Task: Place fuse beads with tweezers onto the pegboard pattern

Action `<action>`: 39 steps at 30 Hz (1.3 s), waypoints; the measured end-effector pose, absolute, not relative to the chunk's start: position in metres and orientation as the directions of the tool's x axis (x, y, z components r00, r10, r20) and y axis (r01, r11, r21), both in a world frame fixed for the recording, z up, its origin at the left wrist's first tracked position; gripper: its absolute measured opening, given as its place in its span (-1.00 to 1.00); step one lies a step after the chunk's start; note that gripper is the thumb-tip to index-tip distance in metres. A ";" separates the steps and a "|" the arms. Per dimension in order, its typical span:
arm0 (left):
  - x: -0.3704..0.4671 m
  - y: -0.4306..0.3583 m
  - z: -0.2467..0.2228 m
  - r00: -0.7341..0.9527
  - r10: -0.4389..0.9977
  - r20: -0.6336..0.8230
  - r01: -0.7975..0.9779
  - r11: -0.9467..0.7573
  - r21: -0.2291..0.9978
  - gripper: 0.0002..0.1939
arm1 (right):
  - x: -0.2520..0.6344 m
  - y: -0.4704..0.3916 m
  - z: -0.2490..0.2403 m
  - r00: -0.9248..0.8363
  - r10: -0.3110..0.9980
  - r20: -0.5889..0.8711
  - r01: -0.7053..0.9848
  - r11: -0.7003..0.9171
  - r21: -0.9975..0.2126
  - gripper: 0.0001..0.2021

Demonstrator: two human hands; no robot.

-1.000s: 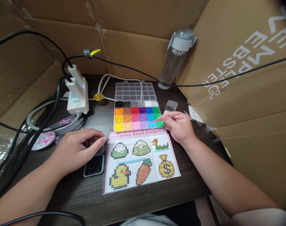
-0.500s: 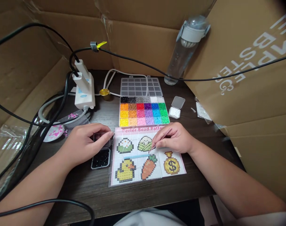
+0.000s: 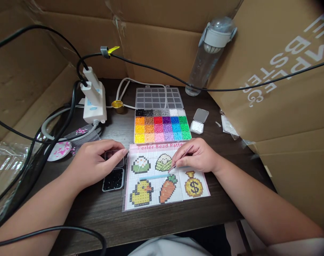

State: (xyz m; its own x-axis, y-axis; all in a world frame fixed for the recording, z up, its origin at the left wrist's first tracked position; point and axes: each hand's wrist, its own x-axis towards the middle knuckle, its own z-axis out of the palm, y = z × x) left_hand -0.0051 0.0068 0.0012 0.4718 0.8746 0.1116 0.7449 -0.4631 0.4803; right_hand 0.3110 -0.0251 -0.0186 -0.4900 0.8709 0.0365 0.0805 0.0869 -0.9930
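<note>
Right hand (image 3: pixel 198 156), pinching pink tweezers (image 3: pixel 187 150) over pattern sheet (image 3: pixel 156 183), near worktop's (image 3: pixel 98 217) front edge.
Left hand (image 3: pixel 94 161), grip unclear, over black-bead box's (image 3: pixel 113 179) lid; bead case (image 3: pixel 162 143) behind sheet; right hand hides title's end.

Sheet (image 3: pixel 156 185) reads "Perler Bead Patte", "$" — cardboard (image 3: pixel 287 110), "BSTER", "MPLE &".

- Clear plastic bottle with pale blue-grey lid (image 3: pixel 208 53): stands upright near cardboard wall.
- White plastic power strip (image 3: pixel 94 106): two white plugs seated.
- Small round gold-coloured cup (image 3: pixel 117 105): rests beside grey cable.
</note>
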 end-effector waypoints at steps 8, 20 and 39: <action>-0.004 0.006 0.003 0.466 0.878 0.105 0.752 -0.456 0.476 -0.68 | 0.311 -0.025 -0.018 -0.494 0.868 0.045 0.099 0.107 -0.989 -0.90; -0.004 0.007 0.002 0.464 0.878 0.115 0.753 -0.460 0.471 -0.67 | 0.318 -0.021 -0.018 -0.253 0.962 0.098 0.089 0.124 -0.988 -0.93; -0.004 0.008 0.001 0.447 0.885 0.133 0.760 -0.454 0.466 -0.67 | 0.322 0.003 -0.028 0.198 0.966 0.167 0.175 0.133 -0.976 -0.87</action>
